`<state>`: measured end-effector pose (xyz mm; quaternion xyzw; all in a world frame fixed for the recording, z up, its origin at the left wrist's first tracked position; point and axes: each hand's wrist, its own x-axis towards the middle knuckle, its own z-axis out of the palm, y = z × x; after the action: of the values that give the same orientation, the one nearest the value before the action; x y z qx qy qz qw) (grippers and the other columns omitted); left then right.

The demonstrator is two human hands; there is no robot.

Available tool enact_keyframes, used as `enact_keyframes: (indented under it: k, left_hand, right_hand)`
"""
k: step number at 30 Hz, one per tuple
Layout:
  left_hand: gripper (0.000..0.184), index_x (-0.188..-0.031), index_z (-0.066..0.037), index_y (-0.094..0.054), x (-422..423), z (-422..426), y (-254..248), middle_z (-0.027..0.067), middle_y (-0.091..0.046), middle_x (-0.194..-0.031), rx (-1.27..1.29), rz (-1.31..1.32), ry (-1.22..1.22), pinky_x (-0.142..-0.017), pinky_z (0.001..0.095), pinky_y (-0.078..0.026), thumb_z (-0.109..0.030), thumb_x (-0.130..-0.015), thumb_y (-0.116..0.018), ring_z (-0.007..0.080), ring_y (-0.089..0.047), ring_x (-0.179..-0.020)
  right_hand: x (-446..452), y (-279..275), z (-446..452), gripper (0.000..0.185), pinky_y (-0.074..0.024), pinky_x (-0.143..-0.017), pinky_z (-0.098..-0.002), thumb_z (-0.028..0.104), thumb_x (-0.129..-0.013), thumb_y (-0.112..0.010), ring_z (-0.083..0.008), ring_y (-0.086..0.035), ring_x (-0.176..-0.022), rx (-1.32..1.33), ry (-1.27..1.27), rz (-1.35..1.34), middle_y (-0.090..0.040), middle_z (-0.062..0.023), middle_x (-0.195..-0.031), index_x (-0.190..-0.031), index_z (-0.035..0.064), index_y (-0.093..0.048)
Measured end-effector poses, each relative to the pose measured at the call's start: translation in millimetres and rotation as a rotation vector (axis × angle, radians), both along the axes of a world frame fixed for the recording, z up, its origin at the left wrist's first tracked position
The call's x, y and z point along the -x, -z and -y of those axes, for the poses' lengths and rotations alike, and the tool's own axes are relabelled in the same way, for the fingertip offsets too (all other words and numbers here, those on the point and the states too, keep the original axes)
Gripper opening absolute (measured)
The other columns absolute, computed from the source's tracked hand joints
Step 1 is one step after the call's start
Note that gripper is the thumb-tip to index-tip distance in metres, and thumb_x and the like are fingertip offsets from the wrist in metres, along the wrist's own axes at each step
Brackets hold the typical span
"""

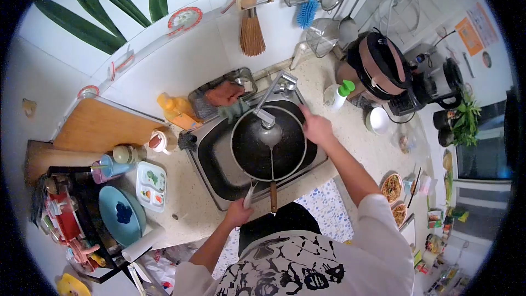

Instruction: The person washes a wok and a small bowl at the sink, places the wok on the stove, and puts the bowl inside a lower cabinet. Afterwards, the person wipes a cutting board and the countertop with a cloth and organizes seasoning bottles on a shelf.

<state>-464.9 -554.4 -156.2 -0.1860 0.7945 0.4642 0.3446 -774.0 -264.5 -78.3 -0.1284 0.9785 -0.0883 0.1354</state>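
A dark round wok (246, 145) rests over the double sink (216, 178), beneath the faucet (267, 116). My left hand (238, 212) is closed around the wok's pale handle at the lower left. My right hand (316, 125) is closed at the upper right rim of the wok; its fingertips are partly hidden. Inside the wok lies a ladle (273, 194), its wooden handle sticking out over the near rim towards my body. Some liquid seems to sit in the wok's bottom.
Behind the sink stand a wire rack (205, 104) with cloths and a yellow bottle (174, 105). To the right are a green-topped pump bottle (338, 95), a rice cooker (378, 68) and a white bowl (377, 120). A divided tray (152, 186) and blue basin (118, 227) stand left.
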Motion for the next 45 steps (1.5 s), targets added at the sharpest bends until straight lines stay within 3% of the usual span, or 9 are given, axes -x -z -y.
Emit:
enact_keyframes:
  k: [6, 13, 20, 24, 28, 30, 37, 41, 45]
  left_hand:
    - [0.034, -0.096, 0.002, -0.064, 4, -4, -32, 0.0258, -0.067, -0.084, 0.112, -0.139, 0.086, -0.074, 0.047, -0.052, -0.025, -0.075, -0.069, 0.0413, -0.068, -0.082]
    - [0.034, -0.096, 0.003, -0.063, -14, -4, -24, 0.0273, -0.066, -0.087, -0.016, -0.037, 0.008, -0.074, 0.0459, -0.051, -0.024, -0.076, -0.069, 0.0412, -0.067, -0.084]
    - [0.036, -0.1, 0.003, -0.061, -18, 0, -39, 0.0256, -0.067, -0.084, -0.012, -0.042, 0.017, -0.073, 0.0464, -0.053, -0.023, -0.076, -0.07, 0.0402, -0.068, -0.08]
    - [0.036, -0.101, 0.004, -0.061, -12, 6, -58, 0.0237, -0.067, -0.079, -0.056, 0.091, 0.012, -0.067, 0.0449, -0.054, -0.022, -0.077, -0.07, 0.036, -0.069, -0.07]
    - [0.036, -0.101, 0.004, -0.061, -27, 18, -52, 0.0229, -0.066, -0.076, -0.05, -0.1, 0.06, -0.064, 0.0435, -0.053, -0.022, -0.077, -0.07, 0.0341, -0.068, -0.065]
    - [0.036, -0.101, 0.004, -0.062, -28, 22, -57, 0.0226, -0.067, -0.076, -0.065, -0.125, 0.078, -0.064, 0.0431, -0.053, -0.021, -0.077, -0.07, 0.034, -0.068, -0.065]
    - [0.035, -0.102, 0.004, -0.063, -36, 24, -82, 0.0174, -0.066, -0.071, -0.022, -0.065, 0.249, -0.061, 0.0396, -0.053, -0.02, -0.077, -0.068, 0.0252, -0.066, -0.061]
    - [0.03, -0.098, 0.003, -0.063, -43, 3, -106, 0.0138, -0.064, -0.066, 0.019, -0.017, 0.319, -0.054, 0.0371, -0.051, -0.018, -0.077, -0.067, 0.021, -0.064, -0.055]
    - [0.025, -0.095, 0.003, -0.063, -62, -29, -105, 0.011, -0.062, -0.063, -0.031, -0.041, 0.364, -0.048, 0.035, -0.049, -0.015, -0.078, -0.066, 0.0189, -0.061, -0.049]
  right_hand:
    - [88, 29, 80, 0.059, -0.0574, -0.072, -0.0432, 0.014, -0.09, -0.052, -0.03, -0.072, -0.088, -0.233, -0.213, 0.03, -0.073, -0.0145, -0.097, -0.147, 0.02, -0.039]
    - [104, 42, 109, 0.028, -0.0582, -0.074, -0.0408, 0.018, -0.095, -0.05, -0.0287, -0.073, -0.091, -0.318, -0.24, 0.06, -0.073, -0.0143, -0.101, -0.119, 0.0086, -0.063]
    - [94, 43, 95, 0.043, -0.0576, -0.074, -0.046, 0.02, -0.091, -0.054, -0.0345, -0.071, -0.085, -0.129, -0.103, 0.009, -0.072, -0.0174, -0.095, -0.134, 0.0139, -0.052]
    - [11, 19, 44, 0.056, -0.0542, -0.066, -0.048, 0.02, -0.087, -0.058, -0.0367, -0.068, -0.071, 0.237, 0.088, -0.174, -0.068, -0.0198, -0.08, -0.142, 0.0213, -0.046]
    - [-143, 19, -20, 0.04, -0.0474, -0.055, -0.034, 0.01, -0.088, -0.06, -0.0193, -0.057, -0.055, 0.603, 0.485, -0.194, -0.058, -0.0087, -0.063, -0.128, 0.0105, -0.059]
    - [-225, 24, -43, 0.036, -0.0441, -0.054, -0.0293, 0.008, -0.089, -0.06, -0.0115, -0.051, -0.053, 0.615, 0.628, -0.14, -0.053, -0.0042, -0.059, -0.125, 0.0072, -0.061]
    - [-422, 52, -76, 0.021, -0.0472, -0.053, -0.0268, 0.012, -0.092, -0.061, -0.0103, -0.058, -0.058, 0.651, 1.016, 0.168, -0.063, -0.0048, -0.066, -0.109, 0.0035, -0.069]
    - [-473, 75, -73, 0.027, -0.0544, -0.064, -0.0337, 0.022, -0.093, -0.061, -0.0207, -0.069, -0.071, 0.864, 0.907, 0.525, -0.071, -0.0157, -0.082, -0.109, 0.0035, -0.071]
    - [-501, 79, -68, 0.026, -0.0546, -0.072, -0.0331, 0.021, -0.094, -0.062, -0.0194, -0.067, -0.079, 0.847, 0.423, 0.474, -0.071, -0.0121, -0.088, -0.111, 0.0027, -0.069]
